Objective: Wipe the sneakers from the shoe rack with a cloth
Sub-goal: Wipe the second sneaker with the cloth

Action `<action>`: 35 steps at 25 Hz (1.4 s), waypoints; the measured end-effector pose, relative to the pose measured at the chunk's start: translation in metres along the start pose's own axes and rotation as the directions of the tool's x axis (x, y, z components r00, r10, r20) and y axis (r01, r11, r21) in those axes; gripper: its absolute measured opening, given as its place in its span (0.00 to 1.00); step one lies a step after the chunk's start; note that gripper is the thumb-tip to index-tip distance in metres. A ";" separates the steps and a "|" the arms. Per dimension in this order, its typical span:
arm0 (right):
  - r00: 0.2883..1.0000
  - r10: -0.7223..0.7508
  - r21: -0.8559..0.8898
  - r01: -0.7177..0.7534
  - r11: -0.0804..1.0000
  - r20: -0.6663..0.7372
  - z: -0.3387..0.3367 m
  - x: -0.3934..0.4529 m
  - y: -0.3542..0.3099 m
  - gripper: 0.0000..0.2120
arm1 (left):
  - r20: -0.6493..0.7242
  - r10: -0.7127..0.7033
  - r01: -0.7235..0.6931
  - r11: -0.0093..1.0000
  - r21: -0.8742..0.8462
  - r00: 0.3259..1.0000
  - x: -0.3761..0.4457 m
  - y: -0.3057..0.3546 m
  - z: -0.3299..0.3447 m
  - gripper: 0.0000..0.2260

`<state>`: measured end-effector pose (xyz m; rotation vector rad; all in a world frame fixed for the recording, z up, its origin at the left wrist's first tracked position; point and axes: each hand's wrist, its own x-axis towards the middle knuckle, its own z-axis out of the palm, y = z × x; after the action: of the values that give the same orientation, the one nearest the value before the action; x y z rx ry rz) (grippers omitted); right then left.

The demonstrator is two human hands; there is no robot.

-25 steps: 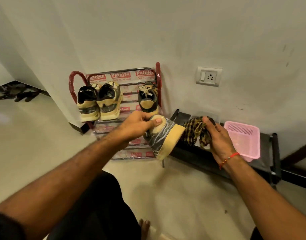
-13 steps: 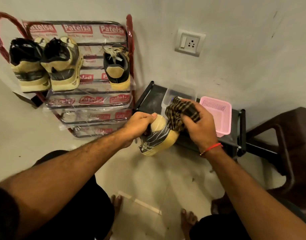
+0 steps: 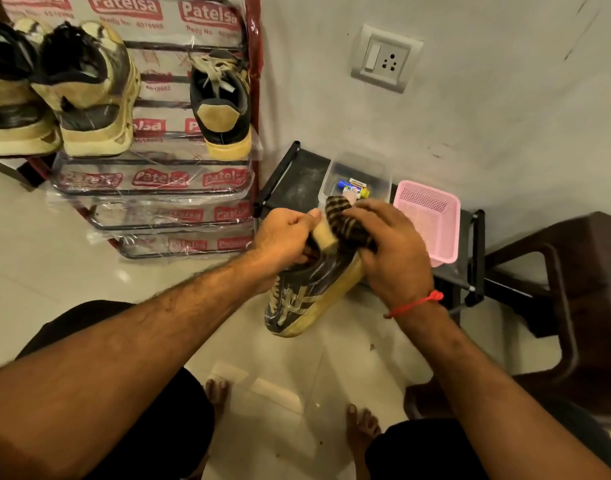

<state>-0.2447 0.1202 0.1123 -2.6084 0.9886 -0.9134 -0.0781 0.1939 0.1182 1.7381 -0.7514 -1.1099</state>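
A dark striped sneaker with a yellowed sole hangs in the air over the floor, toe pointing down toward me. My left hand grips it at the heel and collar. My right hand holds a black-and-yellow checked cloth bunched against the sneaker's heel and side. On the wrapped metal shoe rack at the upper left stand three more sneakers: one at the right and a pair at the left.
A low black stand against the wall carries a clear box with small items and a pink basket. A dark plastic chair is at the right. A wall socket sits above. My bare feet are on the tiled floor.
The view has dropped and closed in. The sneaker has tipped toe-down and come nearer to me, and my right hand has brought the cloth from beside the shoe onto its heel.
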 end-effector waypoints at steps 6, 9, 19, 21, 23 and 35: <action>0.994 -0.077 0.192 0.061 0.979 0.076 0.001 -0.007 -0.025 0.16 | -0.054 0.096 -0.090 0.990 0.104 0.994 0.002 0.000 -0.004 0.20; 0.916 -0.351 0.100 0.337 0.936 0.194 0.004 -0.022 -0.041 0.11 | 0.053 0.102 -0.109 0.983 0.146 0.993 0.002 -0.002 -0.009 0.17; 0.988 0.150 0.366 -0.155 0.918 0.043 -0.014 -0.005 -0.005 0.13 | 0.155 0.153 -0.144 0.987 -0.069 0.976 -0.003 0.010 -0.019 0.13; 0.999 0.054 0.459 -0.050 0.887 0.004 -0.019 -0.003 -0.023 0.13 | 0.190 0.150 -0.146 0.989 -0.034 0.970 -0.004 0.010 -0.019 0.13; 0.983 -0.179 0.410 0.150 0.900 0.032 -0.020 -0.008 -0.042 0.14 | 0.213 0.185 -0.177 0.983 -0.056 0.959 -0.003 0.006 -0.018 0.14; 0.989 -0.110 0.396 0.139 0.908 -0.094 -0.006 -0.021 -0.057 0.10 | 0.057 0.218 -0.193 0.938 -0.289 0.974 -0.001 0.007 -0.023 0.12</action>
<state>-0.2299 0.1774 0.1290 -2.3201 0.5735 -1.1106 -0.0579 0.2005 0.1291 1.3463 -0.7685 -1.0960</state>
